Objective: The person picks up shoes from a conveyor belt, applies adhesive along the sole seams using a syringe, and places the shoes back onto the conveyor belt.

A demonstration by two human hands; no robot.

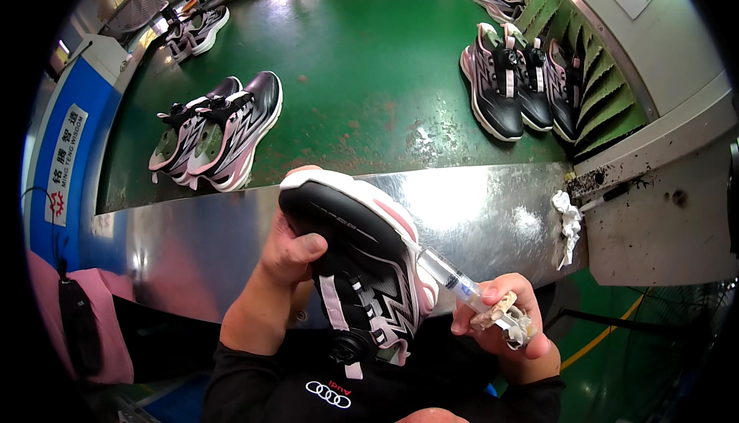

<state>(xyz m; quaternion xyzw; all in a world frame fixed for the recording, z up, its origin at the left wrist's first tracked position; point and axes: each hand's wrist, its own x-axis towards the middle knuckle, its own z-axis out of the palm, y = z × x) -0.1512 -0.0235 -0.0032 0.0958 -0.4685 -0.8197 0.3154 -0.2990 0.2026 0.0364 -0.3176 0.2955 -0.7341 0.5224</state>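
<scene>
My left hand (289,254) grips the shoe (358,257), toe away from me, over the bench's steel near edge (500,215); my right hand (522,294) clasps the syringe (454,280), slanting away leftward, tip right at the sole's (425,290) right side.

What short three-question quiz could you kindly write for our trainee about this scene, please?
1. What does the right hand hold?
2. True or false: the left hand grips the shoe by its heel.
3. Where along the metal ledge is the crumpled white scrap?
A) left end
B) middle
C) right end

Key:
1. A syringe.
2. False; it grips near the toe.
3. C.
</scene>
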